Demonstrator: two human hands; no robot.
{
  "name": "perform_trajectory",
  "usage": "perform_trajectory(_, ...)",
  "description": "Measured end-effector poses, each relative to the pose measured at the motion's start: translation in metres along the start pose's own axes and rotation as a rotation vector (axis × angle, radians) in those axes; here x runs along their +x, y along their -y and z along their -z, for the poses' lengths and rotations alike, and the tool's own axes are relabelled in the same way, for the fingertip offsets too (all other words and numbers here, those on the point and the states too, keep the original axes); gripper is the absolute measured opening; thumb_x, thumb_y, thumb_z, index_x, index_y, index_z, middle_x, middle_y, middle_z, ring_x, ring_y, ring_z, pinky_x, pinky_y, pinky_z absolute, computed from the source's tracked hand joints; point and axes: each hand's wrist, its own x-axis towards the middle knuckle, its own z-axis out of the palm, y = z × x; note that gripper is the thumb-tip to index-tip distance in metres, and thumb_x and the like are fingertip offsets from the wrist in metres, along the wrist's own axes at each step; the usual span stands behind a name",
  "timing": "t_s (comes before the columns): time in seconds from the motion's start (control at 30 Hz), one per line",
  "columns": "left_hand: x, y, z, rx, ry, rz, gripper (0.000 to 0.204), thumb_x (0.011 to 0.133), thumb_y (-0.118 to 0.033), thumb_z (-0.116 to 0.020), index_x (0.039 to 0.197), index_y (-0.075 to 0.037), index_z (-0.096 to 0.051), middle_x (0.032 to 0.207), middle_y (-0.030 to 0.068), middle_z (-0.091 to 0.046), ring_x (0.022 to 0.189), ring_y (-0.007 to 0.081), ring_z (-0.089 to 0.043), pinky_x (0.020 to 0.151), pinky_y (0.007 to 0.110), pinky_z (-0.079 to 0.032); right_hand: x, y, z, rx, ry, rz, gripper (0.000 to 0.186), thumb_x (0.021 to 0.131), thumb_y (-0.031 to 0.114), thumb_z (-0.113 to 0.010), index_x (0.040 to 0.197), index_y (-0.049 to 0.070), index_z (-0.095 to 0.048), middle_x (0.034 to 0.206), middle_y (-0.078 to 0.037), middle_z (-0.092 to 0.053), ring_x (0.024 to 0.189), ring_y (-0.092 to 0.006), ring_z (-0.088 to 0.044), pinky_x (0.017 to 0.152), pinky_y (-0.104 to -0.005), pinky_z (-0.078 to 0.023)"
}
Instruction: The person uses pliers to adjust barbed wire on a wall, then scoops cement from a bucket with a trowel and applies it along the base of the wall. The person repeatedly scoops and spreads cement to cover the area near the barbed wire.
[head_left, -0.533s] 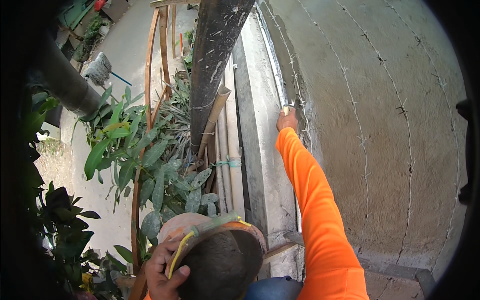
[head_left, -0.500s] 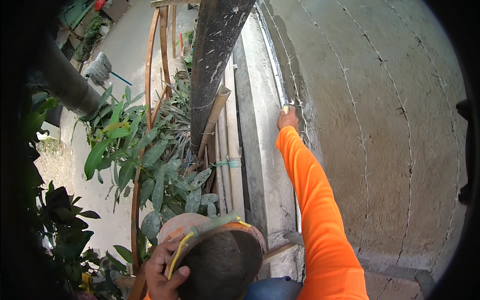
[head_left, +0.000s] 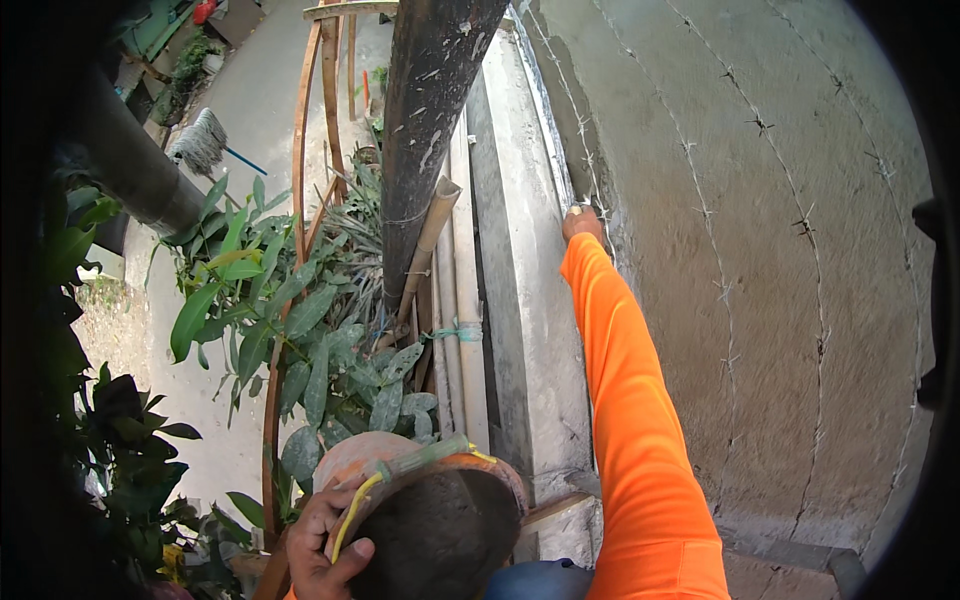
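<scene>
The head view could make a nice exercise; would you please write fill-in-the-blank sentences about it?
The bucket is held in the person's ____ hand.
The cord on the bucket is ____.
The outstretched sleeve is ____.
Barbed wire hangs on the picture's ____ side.

Missing words: left; yellow; orange; right.

No readable text or signs.

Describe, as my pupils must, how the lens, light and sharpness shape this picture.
Head view: black rim all round, the wooden rail bowing, likely from the fisheye lens; head view: bright ground at left looks washed out, while the leaves below sink into shadow; head view: the bucket is dark inside; head view: the right hand appears too small for fine detail.
</scene>
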Motion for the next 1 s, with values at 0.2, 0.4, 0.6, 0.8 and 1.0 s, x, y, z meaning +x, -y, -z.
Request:
perform_trajectory(0.2,-0.002,0.001,-0.005,-0.013,-0.027,-0.046,0.034,0.073,-0.024,-0.077,0.089,-0.003,-0.055,0.107,0.0073,-0.060,0.100,0.0162,-0.052,0.097,0.029,-0.037,-0.017,-0.007,0.000,0.115,-0.080,0.019,0.051,0.100,0.038,-0.057,0.144,0.014,-0.053,0.131,-0.023,-0.067,0.123,-0.0415,-0.063,0.104,-0.0504,-0.048)
perform_trajectory(0.4,-0.003,-0.002,-0.003,0.022,-0.014,0.016,0.037,0.072,-0.024,-0.076,0.095,-0.001,-0.058,0.106,0.0064,-0.061,0.101,0.0156,-0.052,0.097,0.029,-0.038,-0.039,-0.017,0.000,0.240,-0.229,0.071,0.051,0.100,0.037,-0.057,0.142,0.006,-0.055,0.130,-0.024,-0.066,0.120,-0.0431,-0.063,0.102,-0.0490,-0.048)
perform_trajectory(0.6,-0.005,0.000,-0.003,-0.003,-0.042,0.019,0.041,0.072,-0.024,-0.077,0.100,0.002,-0.061,0.109,0.0079,-0.061,0.103,0.0174,-0.054,0.098,0.030,-0.038,-0.048,-0.034,-0.015,0.307,-0.361,0.132,0.048,0.101,0.035,-0.057,0.143,0.012,-0.055,0.129,-0.023,-0.066,0.119,-0.0431,-0.063,0.099,-0.0532,-0.049)
perform_trajectory(0.8,-0.004,0.003,0.001,0.005,0.007,-0.031,0.042,0.074,-0.023,-0.077,0.104,0.003,-0.062,0.111,0.0092,-0.061,0.106,0.0188,-0.054,0.102,0.032,-0.037,-0.065,-0.045,-0.018,0.269,-0.409,0.101,0.048,0.102,0.038,-0.054,0.144,0.015,-0.052,0.130,-0.021,-0.065,0.116,-0.0423,-0.063,0.098,-0.0550,-0.048)
perform_trajectory(1.0,-0.005,0.001,0.000,-0.032,0.023,0.010,0.044,0.077,-0.026,-0.077,0.107,0.002,-0.060,0.110,0.0075,-0.061,0.106,0.0171,-0.053,0.102,0.031,-0.037,-0.096,-0.053,-0.021,0.241,-0.412,0.055,0.050,0.103,0.039,-0.053,0.148,0.019,-0.044,0.130,-0.020,-0.065,0.115,-0.0430,-0.064,0.095,-0.0560,-0.049)
